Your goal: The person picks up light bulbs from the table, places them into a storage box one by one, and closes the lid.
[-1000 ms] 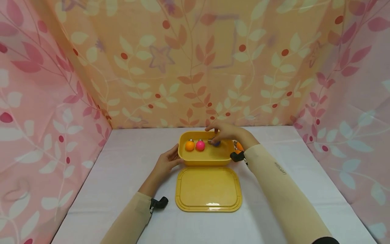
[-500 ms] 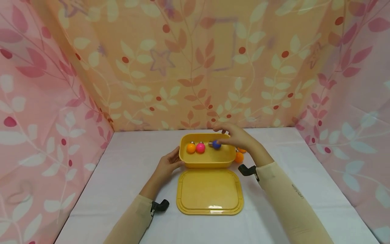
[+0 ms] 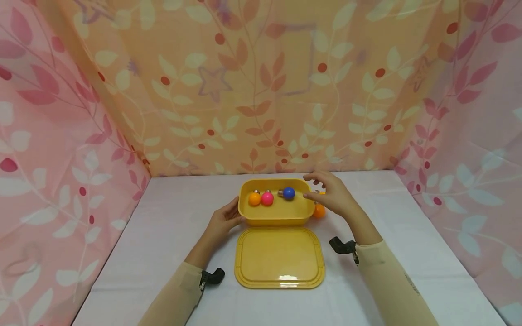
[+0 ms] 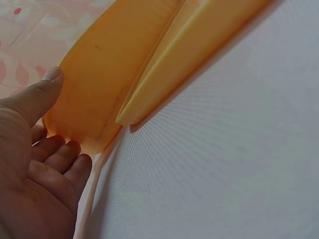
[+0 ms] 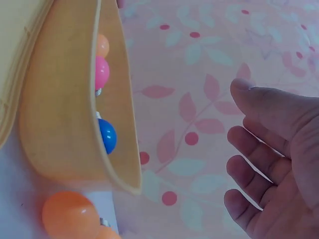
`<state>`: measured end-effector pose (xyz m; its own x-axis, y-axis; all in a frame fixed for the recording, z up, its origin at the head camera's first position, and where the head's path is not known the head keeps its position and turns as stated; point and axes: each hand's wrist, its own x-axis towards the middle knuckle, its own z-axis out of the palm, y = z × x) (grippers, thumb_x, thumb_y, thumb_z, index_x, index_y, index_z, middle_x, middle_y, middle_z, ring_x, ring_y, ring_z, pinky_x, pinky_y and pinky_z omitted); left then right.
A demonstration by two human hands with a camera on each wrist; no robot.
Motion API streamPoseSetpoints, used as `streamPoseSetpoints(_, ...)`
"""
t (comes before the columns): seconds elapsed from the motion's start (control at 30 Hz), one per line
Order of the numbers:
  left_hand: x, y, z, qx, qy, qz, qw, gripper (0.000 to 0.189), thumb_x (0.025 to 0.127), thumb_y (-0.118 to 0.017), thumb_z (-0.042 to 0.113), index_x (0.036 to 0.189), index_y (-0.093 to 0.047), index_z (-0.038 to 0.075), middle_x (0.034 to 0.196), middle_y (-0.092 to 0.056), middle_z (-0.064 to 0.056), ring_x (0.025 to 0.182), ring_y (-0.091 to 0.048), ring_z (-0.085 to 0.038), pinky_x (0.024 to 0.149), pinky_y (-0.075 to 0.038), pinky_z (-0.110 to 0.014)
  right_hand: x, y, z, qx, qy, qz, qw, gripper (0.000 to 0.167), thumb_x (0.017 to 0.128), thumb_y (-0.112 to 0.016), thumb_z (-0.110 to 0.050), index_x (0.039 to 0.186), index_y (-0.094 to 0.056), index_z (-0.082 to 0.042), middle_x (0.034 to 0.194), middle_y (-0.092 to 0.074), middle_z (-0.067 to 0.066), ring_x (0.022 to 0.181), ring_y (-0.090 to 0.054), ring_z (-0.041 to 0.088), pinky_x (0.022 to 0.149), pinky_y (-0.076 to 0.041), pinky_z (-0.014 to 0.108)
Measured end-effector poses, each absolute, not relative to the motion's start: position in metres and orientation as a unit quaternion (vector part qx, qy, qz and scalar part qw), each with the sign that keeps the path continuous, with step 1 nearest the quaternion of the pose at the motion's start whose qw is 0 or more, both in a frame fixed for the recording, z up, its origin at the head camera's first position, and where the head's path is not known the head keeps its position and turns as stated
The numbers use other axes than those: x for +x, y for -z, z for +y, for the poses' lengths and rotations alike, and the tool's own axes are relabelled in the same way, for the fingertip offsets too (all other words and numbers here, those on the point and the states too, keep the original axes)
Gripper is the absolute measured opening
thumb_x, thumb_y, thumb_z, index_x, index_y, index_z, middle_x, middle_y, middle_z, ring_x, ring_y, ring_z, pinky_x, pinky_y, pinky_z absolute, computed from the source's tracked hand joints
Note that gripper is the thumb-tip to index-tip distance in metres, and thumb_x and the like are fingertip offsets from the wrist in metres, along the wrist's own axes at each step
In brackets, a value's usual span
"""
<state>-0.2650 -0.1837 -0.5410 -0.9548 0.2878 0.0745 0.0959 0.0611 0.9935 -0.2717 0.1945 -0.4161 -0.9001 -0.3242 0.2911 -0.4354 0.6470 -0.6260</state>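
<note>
A yellow plastic box (image 3: 277,222) stands on the table with three small light bulbs inside: an orange bulb (image 3: 254,198), a pink bulb (image 3: 267,198) and a blue bulb (image 3: 289,193). The blue one lies on its side, its metal screw base pointing left. My left hand (image 3: 222,222) rests against the box's left end, thumb and fingertips touching its wall (image 4: 94,84). My right hand (image 3: 332,194) hovers by the right end with fingers spread and holds nothing. Below it, outside the box, sits another orange bulb (image 3: 319,211), with more orange partly hidden behind the hand.
A yellow lid (image 3: 279,258) lies flat in front of the box, close to its near side. White cloth (image 3: 175,203) covers the table. Patterned curtains (image 3: 257,90) stand at the back and on both sides.
My right hand has let go of the blue bulb inside the box and drawn back to the right, over the rim. The left hand stays at the box's left end.
</note>
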Motion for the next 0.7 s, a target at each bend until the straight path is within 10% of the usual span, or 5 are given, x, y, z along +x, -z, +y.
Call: streamPoseSetpoints(0.7, -0.265, 0.543, -0.185, 0.143, -0.663, 0.732, 0.069, 0.082, 0.093, -0.077, 0.018, 0.162, -0.032, 0.015, 0.166, -0.034, -0.006, 0.148, -0.042, -0.025, 0.108, -0.045, -0.019, -0.263, 0.453, 0.231, 0.176, -0.388, -0.901, 0.084, 0.048, 0.085, -0.087, -0.027, 0.128, -0.068, -0.018, 0.129, -0.065, 0.001, 0.122, -0.056, 0.027, 0.103, -0.049, 0.057)
